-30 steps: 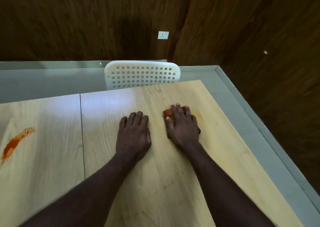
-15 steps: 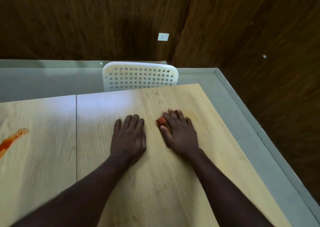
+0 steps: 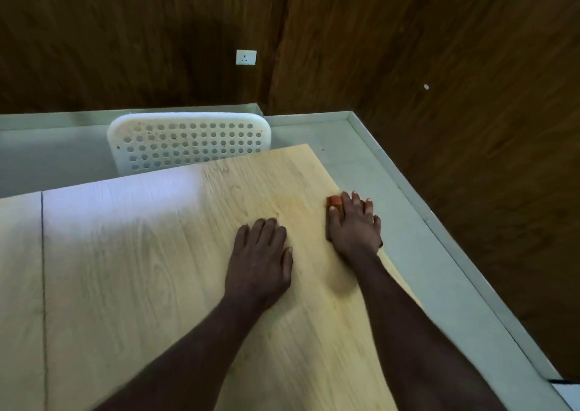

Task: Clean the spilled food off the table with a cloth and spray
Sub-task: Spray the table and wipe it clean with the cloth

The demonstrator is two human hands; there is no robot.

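Right hand (image 3: 353,227) flat, fingers straight, pressing the cloth (image 3: 334,201) onto the table (image 3: 157,269) at its right edge, with only an orange corner showing past the thumb. Left hand (image 3: 259,253) just beside it, palm down on bare wood, fingers straight, holding nothing

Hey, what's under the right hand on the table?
An orange cloth pokes out by the fingertips of the right hand, which presses flat on it near the table edge. The hand covers the rest of the cloth and whatever lies beneath.
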